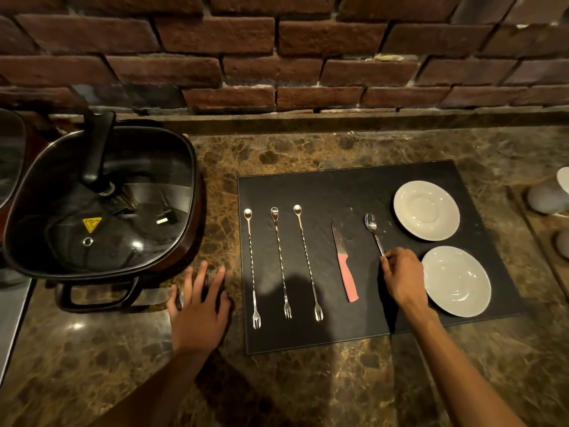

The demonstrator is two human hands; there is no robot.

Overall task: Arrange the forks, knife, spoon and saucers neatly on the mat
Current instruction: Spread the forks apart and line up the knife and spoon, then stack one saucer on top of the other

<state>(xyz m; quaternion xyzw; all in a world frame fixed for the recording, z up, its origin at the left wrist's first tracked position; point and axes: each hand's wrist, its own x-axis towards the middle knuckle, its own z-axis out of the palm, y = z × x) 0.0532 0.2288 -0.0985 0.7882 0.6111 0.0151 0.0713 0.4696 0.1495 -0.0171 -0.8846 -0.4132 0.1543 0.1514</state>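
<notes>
A black mat (354,186) lies on the marble counter. Three long twisted forks lie side by side on its left part: the left fork (252,266), the middle fork (280,260) and the right fork (308,260), tines toward me. To their right lies a pink-handled knife (346,269), blade pointing away. My right hand (401,277) pinches the handle end of a steel spoon (372,224), whose bowl rests on the mat. Two white saucers sit on the mat's right side, one far (426,210) and one near (457,281). My left hand (200,306) lies flat on the counter, fingers spread, left of the mat.
A black electric pot with a glass lid (101,198) stands at the left, close to my left hand. A brick wall (277,57) runs along the back. White cups (551,198) stand at the right edge on a wooden tray.
</notes>
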